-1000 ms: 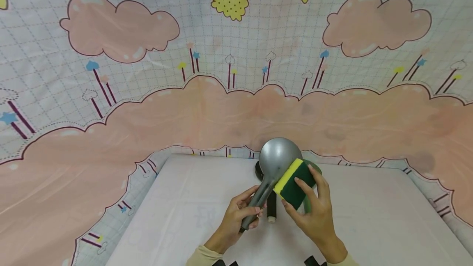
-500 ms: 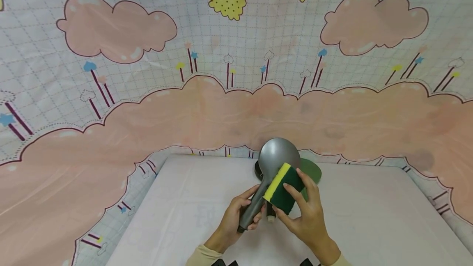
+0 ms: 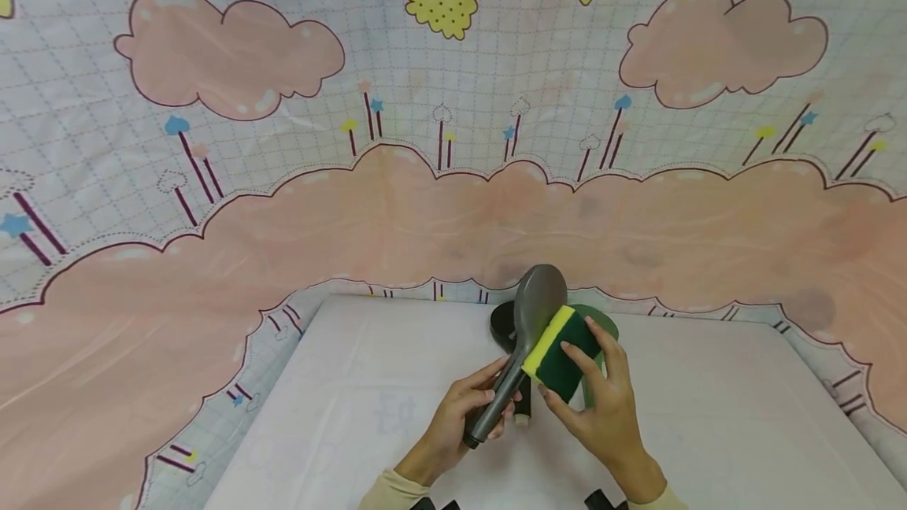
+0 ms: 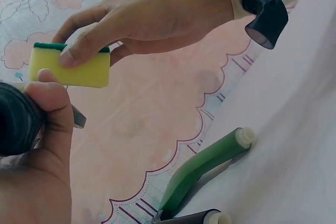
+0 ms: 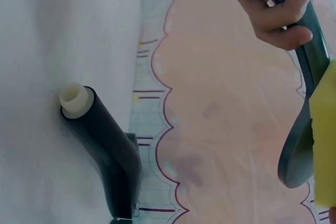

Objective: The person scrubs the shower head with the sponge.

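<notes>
My left hand (image 3: 457, 419) grips the grey shower head (image 3: 538, 297) by its handle, round head upward and turned partly edge-on. In my right hand (image 3: 612, 423) is a sponge (image 3: 570, 360), yellow with a dark green scouring side, pinched between thumb and fingers. Its yellow side lies against the shower head where handle and head meet. The right wrist view has the yellow face of the sponge (image 5: 324, 145) beside the shower head's edge (image 5: 296, 158). From the left wrist, the thumb of my right hand (image 4: 152, 22) shows on the sponge (image 4: 73, 69).
Behind the hands on the white table (image 3: 340, 400) lie a black shower head (image 3: 501, 327) and a green shower head (image 3: 605, 321), both partly hidden. Their handles point toward me. A patterned cloth (image 3: 425, 227) hangs behind the table.
The grey shower head has turned from facing me broadly to nearly edge-on. The sponge moved down and left along it, then back up and right. Both hands keep their hold.
</notes>
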Demonstrator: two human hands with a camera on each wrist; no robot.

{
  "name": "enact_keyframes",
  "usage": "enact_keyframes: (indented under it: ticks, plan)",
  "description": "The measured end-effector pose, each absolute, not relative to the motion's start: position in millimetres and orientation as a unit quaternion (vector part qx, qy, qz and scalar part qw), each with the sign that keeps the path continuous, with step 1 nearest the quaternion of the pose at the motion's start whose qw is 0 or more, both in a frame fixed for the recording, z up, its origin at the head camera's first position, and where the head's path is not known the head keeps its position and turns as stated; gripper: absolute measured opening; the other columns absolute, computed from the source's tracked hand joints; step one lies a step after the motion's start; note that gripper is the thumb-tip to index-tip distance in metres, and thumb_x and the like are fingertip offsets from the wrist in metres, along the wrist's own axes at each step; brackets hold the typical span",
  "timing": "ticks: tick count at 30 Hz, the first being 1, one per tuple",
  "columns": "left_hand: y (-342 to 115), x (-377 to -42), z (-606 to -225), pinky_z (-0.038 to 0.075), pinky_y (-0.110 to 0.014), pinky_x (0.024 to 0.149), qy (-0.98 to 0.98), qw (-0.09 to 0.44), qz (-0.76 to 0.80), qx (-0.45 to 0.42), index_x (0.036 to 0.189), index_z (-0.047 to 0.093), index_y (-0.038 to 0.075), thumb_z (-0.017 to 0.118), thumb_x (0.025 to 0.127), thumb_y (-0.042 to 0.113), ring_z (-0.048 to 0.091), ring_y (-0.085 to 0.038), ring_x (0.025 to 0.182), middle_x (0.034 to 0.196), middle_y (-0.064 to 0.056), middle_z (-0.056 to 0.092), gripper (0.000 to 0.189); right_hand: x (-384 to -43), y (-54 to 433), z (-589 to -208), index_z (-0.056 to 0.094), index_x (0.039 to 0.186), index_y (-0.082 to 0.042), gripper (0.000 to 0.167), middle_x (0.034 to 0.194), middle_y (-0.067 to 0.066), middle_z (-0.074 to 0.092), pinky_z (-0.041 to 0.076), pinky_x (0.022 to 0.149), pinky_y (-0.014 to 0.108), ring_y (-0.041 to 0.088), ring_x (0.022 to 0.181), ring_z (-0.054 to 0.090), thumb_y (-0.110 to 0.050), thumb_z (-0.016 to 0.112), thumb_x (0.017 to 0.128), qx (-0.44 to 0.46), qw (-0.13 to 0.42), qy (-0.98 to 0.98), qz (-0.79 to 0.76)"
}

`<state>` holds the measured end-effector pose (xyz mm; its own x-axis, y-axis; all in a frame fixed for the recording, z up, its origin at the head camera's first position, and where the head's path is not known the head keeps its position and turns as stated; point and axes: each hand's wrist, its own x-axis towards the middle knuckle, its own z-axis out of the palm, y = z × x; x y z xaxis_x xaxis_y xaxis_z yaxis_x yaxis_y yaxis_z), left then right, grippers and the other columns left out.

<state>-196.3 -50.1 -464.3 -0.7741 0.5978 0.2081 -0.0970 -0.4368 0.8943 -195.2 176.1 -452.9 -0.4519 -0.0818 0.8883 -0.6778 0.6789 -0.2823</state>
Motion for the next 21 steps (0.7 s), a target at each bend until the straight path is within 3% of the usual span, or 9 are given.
enact_keyframes:
  ticks: [11,16,21]
  plan:
    - [-50.7,-197.3,-466.5,0.052,-0.018,0.066,0.504,0.21,0.792,0.273,0.155,0.028,0.008,0.044,0.101,0.008,0.061,-0.009,0.091,0.118,-0.01,0.055,0.056,-188.4,173.0,-456.4,0.065,0.124,-0.012,0.066,0.151,0.02,0.041,0.021,0.113,0.011,0.032,0.137,0.038,-0.066,0.057,0.087,0.214,0.403,-0.825,0.333]
    - [-50.7,-198.4,-465.7,0.051,-0.018,0.067,0.519,0.211,0.785,0.264,0.154,0.031,0.011,0.046,0.101,0.007,0.06,-0.008,0.091,0.119,-0.011,0.052,0.056,-187.7,170.2,-456.8,0.065,0.124,-0.012,0.063,0.15,0.021,0.042,0.02,0.115,0.012,0.031,0.137,0.038,-0.064,0.057,0.088,0.229,0.417,-0.818,0.323]
    - [-51.2,-198.9,-464.8,0.051,-0.019,0.067,0.521,0.202,0.783,0.273,0.154,0.031,0.007,0.049,0.099,0.005,0.059,-0.009,0.094,0.123,-0.008,0.052,0.057,-189.8,169.5,-455.0,0.066,0.122,-0.011,0.061,0.147,0.023,0.044,0.022,0.116,0.015,0.032,0.134,0.041,-0.062,0.059,0.088,0.243,0.444,-0.803,0.314]
